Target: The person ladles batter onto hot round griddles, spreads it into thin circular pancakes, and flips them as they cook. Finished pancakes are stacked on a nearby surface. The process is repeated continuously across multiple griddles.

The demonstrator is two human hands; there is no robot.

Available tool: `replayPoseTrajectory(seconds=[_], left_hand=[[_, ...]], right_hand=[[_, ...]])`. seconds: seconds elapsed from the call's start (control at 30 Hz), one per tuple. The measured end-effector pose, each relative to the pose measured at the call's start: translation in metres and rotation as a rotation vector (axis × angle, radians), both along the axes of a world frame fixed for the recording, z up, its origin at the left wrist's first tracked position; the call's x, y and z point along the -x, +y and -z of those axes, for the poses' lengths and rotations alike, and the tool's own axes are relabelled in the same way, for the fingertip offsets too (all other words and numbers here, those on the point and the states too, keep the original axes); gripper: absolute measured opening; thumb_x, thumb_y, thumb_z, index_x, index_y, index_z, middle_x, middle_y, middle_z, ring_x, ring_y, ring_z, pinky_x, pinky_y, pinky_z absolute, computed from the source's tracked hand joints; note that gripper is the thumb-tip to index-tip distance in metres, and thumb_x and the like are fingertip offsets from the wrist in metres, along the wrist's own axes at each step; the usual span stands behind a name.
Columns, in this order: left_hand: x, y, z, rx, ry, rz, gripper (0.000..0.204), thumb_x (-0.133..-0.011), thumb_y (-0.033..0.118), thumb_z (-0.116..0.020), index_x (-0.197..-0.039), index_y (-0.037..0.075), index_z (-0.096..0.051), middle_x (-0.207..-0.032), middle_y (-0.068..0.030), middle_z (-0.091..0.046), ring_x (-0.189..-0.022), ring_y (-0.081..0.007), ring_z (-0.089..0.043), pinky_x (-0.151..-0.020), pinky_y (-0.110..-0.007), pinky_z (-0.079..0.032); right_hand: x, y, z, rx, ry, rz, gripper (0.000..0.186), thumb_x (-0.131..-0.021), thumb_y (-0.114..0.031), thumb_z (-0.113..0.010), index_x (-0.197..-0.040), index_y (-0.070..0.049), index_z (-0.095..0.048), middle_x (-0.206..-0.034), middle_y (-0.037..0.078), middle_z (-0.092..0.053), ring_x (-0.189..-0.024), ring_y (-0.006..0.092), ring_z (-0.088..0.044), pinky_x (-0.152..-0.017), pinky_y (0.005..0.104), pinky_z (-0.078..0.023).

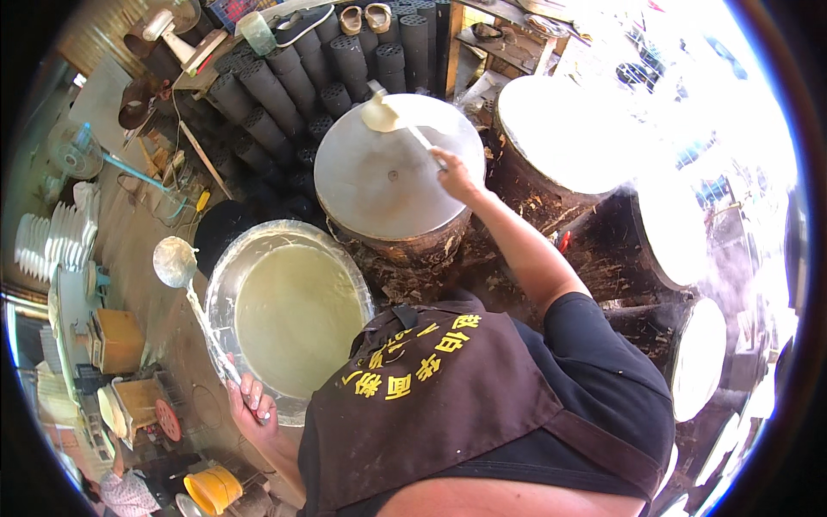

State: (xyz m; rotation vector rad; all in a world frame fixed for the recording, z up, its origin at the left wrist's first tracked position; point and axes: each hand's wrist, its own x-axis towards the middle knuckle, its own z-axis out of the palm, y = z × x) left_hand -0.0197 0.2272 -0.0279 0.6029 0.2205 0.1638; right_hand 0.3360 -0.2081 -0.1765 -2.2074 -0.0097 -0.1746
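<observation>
My right hand [457,177] grips the handle of a long pale tool [413,129], whose far end rests in a patch of cream batter [380,113] near the back of a round grey griddle top [392,194] on a rusty drum. My left hand [253,398], fingers closed on a batter-smeared ladle handle, is at the near left rim of a wide metal basin [221,336] of pale batter [297,314]. The ladle's round bowl [175,261] is raised beyond the basin's left rim. My torso in a dark apron hides part of the basin.
More drum stoves with round white tops [560,129] line the right, some steaming. Behind stand dark cylinders [345,65] with shoes on top. At left are a fan [73,146], stacked white dishes [65,233], a yellow bucket [211,489] and another person [125,491] at lower left.
</observation>
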Motion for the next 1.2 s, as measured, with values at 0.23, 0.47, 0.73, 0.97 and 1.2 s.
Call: replayPoseTrajectory(seconds=[0.23, 0.47, 0.73, 0.97, 1.2], left_hand=[[0.008, -0.054, -0.024, 0.011, 0.029, -0.126, 0.05, -0.103, 0.02, -0.038, -0.148, 0.01, -0.018, -0.08, -0.0033, -0.038, -0.057, -0.0079, -0.036, -0.039, -0.02, -0.037], [0.011, -0.09, -0.036, 0.008, 0.036, -0.137, 0.051, -0.103, 0.019, -0.037, -0.148, 0.01, -0.016, -0.079, -0.0042, -0.039, -0.055, -0.0085, -0.037, -0.038, -0.02, -0.037], [0.006, -0.119, -0.039, 0.042, 0.016, -0.111, 0.049, -0.103, 0.017, -0.036, -0.147, 0.007, -0.018, -0.08, -0.0036, -0.037, -0.057, -0.0078, -0.037, -0.038, -0.019, -0.035], [0.006, -0.134, -0.041, -0.02, 0.067, -0.149, 0.05, -0.103, 0.017, -0.036, -0.148, 0.007, -0.017, -0.083, -0.0037, -0.037, -0.062, -0.0094, -0.039, -0.041, -0.019, -0.037], [0.01, -0.147, -0.041, -0.02, 0.132, -0.186, 0.048, -0.102, 0.017, -0.041, -0.146, 0.008, -0.024, -0.077, -0.002, -0.038, -0.055, -0.0068, -0.036, -0.037, -0.018, -0.035]], right_hand=[[0.017, 0.039, -0.036, 0.176, 0.105, -0.065, 0.05, -0.078, 0.002, -0.056, -0.124, -0.016, -0.061, -0.1, 0.016, -0.069, -0.084, 0.0246, -0.068, -0.075, 0.0348, -0.054], [-0.02, -0.039, -0.034, 0.032, 0.117, -0.117, 0.051, -0.079, 0.004, -0.054, -0.126, -0.016, -0.06, -0.096, 0.015, -0.07, -0.075, 0.0207, -0.067, -0.066, 0.0324, -0.054], [0.004, -0.005, -0.029, 0.188, -0.087, -0.455, 0.051, -0.078, -0.001, -0.061, -0.126, -0.018, -0.059, -0.105, 0.017, -0.068, -0.089, 0.0235, -0.069, -0.076, 0.0354, -0.055], [-0.041, -0.043, -0.06, 0.239, 0.163, -0.253, 0.05, -0.08, -0.004, -0.059, -0.126, -0.022, -0.06, -0.101, 0.016, -0.07, -0.077, 0.0219, -0.069, -0.07, 0.0334, -0.056], [-0.024, -0.048, -0.042, 0.117, -0.011, -0.667, 0.051, -0.078, -0.002, -0.06, -0.127, -0.015, -0.059, -0.098, 0.018, -0.07, -0.075, 0.0242, -0.069, -0.068, 0.0345, -0.055]])
